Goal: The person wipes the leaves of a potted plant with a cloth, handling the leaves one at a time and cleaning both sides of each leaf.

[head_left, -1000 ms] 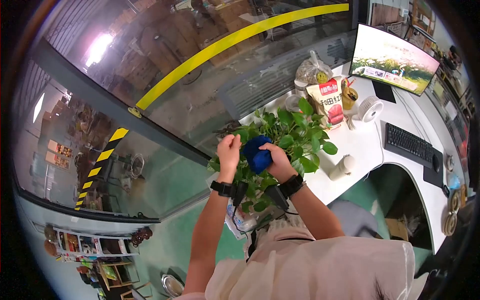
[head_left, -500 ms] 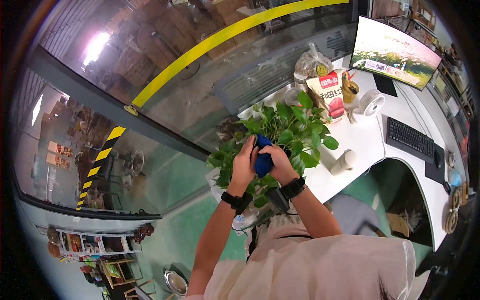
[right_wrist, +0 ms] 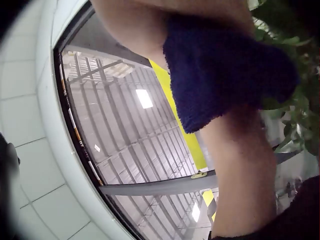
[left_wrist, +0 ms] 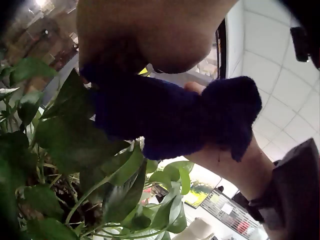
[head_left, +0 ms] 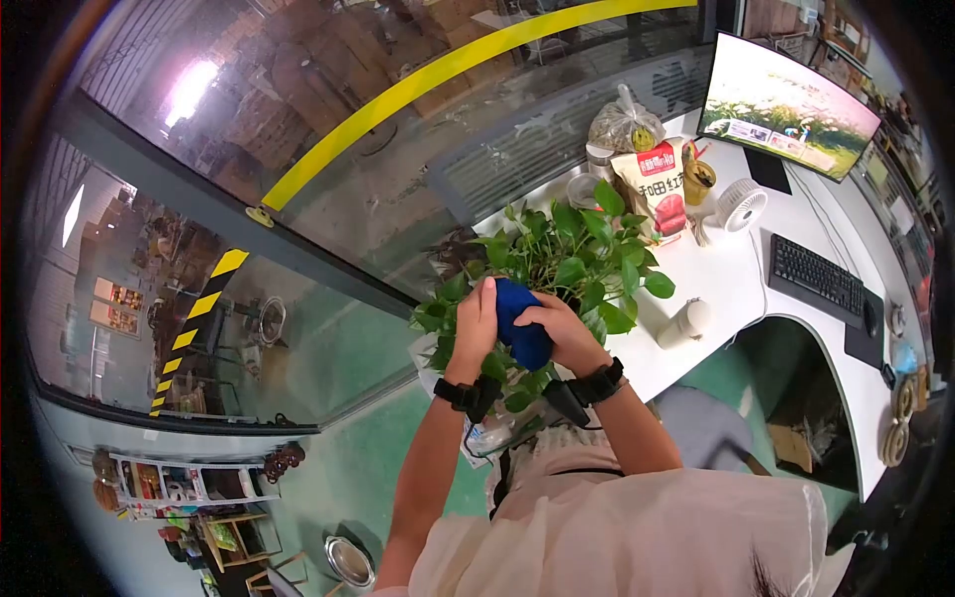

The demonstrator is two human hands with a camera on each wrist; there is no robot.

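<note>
A dark blue cloth with a fuzzy, towel-like edge is bunched between the two hands, over a leafy green potted plant. From the right, the right hand grips it, thumb lying across the top. The left hand holds the cloth's left side, its fingers partly hidden behind the fabric. In the left wrist view the cloth hangs below the left hand, close beside large leaves. The right wrist view shows a loose flap of cloth dangling from the right hand.
On the white desk stand a cream bottle, a printed snack bag, a small white fan, a keyboard and a monitor. A glass partition rises beyond the plant. A grey chair is under the desk.
The left hand, apart from the cloth's left side a second ago, has moved right and now holds the cloth too. The cloth was bunched narrower half a second ago and has spread out.
</note>
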